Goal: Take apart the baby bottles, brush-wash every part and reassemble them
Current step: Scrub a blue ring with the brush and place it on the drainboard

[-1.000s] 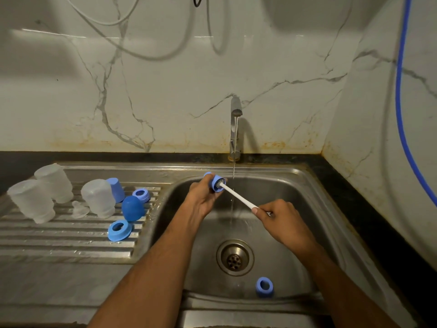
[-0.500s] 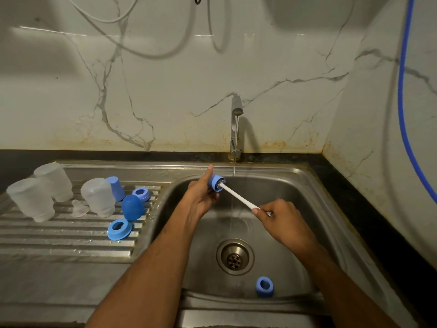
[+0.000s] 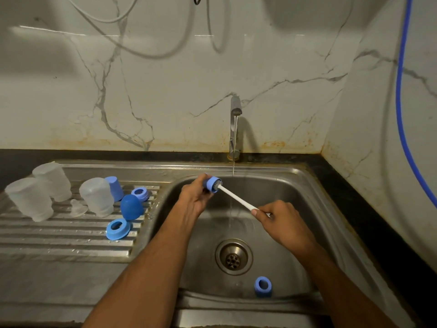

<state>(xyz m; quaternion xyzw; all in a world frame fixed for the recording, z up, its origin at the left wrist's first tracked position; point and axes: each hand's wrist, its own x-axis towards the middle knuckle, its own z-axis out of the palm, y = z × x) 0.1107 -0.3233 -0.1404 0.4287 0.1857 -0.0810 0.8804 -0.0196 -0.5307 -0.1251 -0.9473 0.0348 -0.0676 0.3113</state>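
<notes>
Two bare forearms, no sleeves, watch or rings visible, ending in left hand (image 3: pixel 196 197) and right hand (image 3: pixel 281 221).

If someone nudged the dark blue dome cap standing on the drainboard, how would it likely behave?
The dome cap would probably slide easily: the ridged drainboard under it looks wet. It looks like hollow plastic, so likely light and quick to tip. Once on its side, its rounded top might let it roll toward the sink.

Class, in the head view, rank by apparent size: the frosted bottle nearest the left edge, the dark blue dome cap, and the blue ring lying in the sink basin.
1. Frosted bottle
2. Dark blue dome cap
3. Blue ring, though it lies nearer the camera, so true size is unsure.
</notes>
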